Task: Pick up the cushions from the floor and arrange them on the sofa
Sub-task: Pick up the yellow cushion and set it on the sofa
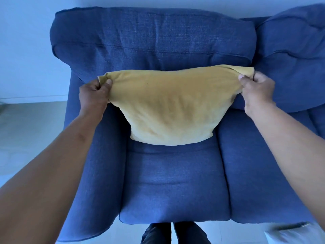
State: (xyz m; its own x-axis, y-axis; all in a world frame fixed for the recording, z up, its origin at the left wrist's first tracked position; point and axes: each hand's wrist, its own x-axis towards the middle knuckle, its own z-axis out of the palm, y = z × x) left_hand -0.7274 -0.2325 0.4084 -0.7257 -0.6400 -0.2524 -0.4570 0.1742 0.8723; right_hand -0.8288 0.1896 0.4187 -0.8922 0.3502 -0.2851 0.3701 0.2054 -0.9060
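A yellow cushion stands on the seat of the blue sofa, its top leaning toward the blue back cushion. My left hand pinches the cushion's top left corner. My right hand pinches its top right corner. Both top corners are stretched outward, and the cushion's lower edge touches the seat.
The sofa's left armrest runs along the seat. A second blue back cushion lies to the right. Pale floor and a white wall are on the left. My legs stand at the sofa's front edge. Something white sits at the bottom right.
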